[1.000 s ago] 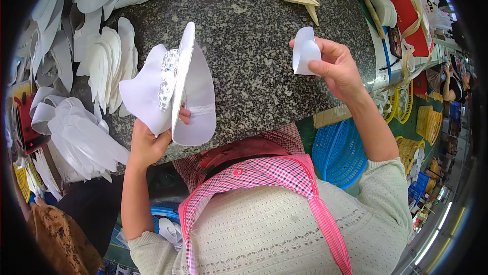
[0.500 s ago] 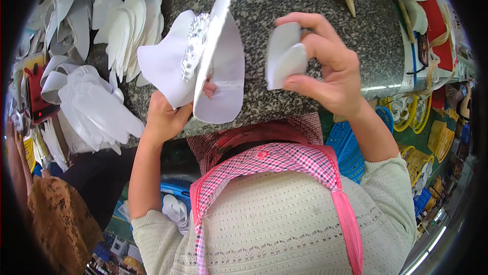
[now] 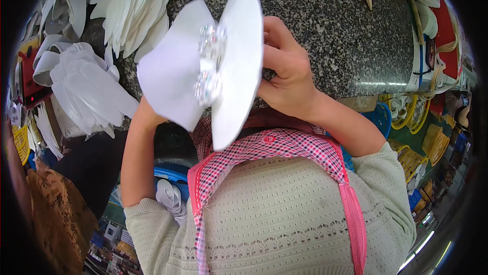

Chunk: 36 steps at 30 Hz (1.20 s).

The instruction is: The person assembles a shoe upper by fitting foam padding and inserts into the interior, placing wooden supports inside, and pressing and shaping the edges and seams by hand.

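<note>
- The right hand (image 3: 290, 79) had come over from the side to the white shoe piece (image 3: 203, 77), fingers pinching it.
- The left hand (image 3: 147, 115) gripped it from below, above the stone table (image 3: 325, 26).

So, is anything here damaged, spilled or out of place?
Nothing stands out. Both hands, left hand and right hand, hold the white sandal piece over the granite table; the white cutouts lie in loose piles.
</note>
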{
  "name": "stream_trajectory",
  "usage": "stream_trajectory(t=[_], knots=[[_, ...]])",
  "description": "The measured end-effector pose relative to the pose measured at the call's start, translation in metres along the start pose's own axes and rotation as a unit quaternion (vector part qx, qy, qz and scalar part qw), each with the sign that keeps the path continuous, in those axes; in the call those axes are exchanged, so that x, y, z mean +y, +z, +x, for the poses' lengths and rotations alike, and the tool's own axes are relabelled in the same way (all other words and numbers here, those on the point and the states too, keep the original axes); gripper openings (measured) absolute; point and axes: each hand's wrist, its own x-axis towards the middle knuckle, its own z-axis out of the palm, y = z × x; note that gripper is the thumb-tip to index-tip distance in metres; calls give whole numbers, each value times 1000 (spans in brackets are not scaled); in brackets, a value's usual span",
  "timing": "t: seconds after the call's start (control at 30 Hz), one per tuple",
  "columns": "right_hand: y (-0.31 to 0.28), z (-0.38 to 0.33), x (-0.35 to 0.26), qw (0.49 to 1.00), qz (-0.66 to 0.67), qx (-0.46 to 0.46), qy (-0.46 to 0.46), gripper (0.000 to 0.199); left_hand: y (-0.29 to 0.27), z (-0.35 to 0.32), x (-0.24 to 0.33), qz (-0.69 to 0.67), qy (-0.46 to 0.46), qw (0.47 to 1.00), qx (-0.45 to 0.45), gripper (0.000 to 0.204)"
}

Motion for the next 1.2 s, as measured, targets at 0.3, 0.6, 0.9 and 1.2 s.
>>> stream_trajectory(t=[0.3, 0.6, 0.9, 1.2], knots=[[5, -2, 6, 992, 119, 23, -39, 23, -7, 15, 58, 130, 42, 990, -15, 32], [-8, -19, -1, 980, 153, -122, 19, 22, 19, 10, 64, 246, 113, 940, 208, 11], [-21, 1, 30, 959, 154, -215, 102, 21, 31, 7, 66, 211, 94, 947, 223, 11], [-56, -22, -24, 953, 129, -213, 171, 19, 29, 11, 64, 170, 86, 959, 210, 14]])
